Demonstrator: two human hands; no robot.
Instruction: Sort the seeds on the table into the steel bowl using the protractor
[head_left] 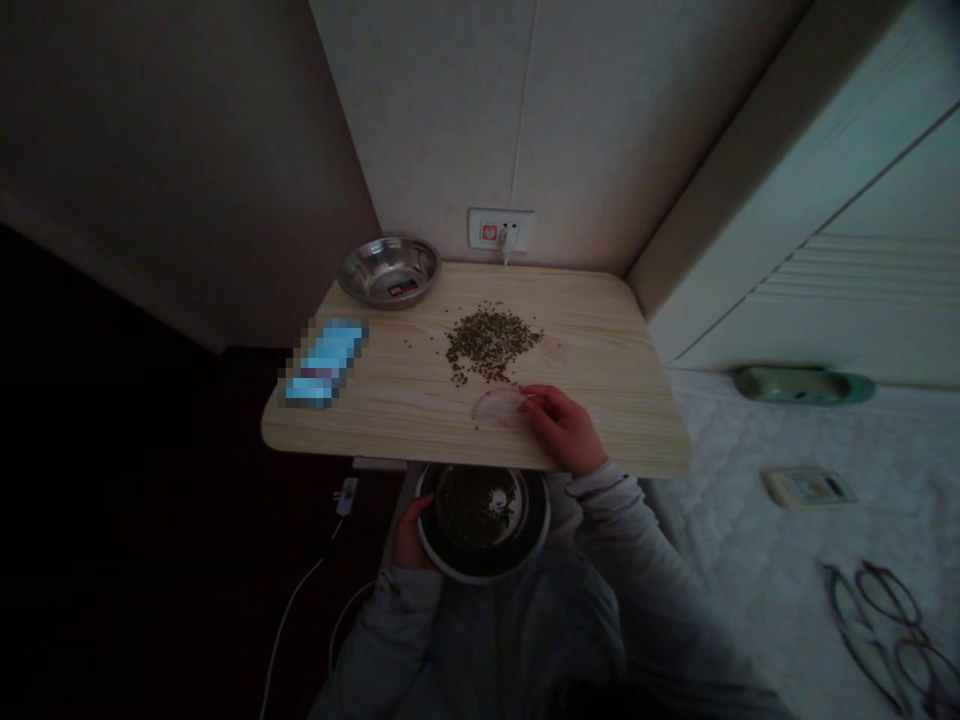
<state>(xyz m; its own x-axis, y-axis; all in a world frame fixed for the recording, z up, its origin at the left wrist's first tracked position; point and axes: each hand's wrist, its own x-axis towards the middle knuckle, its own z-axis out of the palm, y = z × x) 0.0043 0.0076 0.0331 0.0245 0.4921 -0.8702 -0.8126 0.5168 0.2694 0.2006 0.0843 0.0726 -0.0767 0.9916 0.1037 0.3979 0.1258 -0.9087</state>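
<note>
A scattered pile of small dark green beans or seeds (491, 342) lies on the wooden tabletop (600, 320). My right hand (562, 425) is closed in a pinch at the near side of the pile. Between its fingertips is a thin transparent plastic piece (496, 407) with a rounded edge, held low over the wood. Below the table's front edge, my left hand (412, 538) grips the left rim of a metal bowl (536, 550) on my lap. More of the dark seeds cover part of that bowl's bottom.
An unfilled steel bowl (390, 272) stands at the table's back left, above a pixelated blue phone-like rectangle (326, 365). A wall socket (501, 230) holds a plug. On the bed at right lie a green case (802, 384), a small box (810, 488) and eyeglasses (889, 595).
</note>
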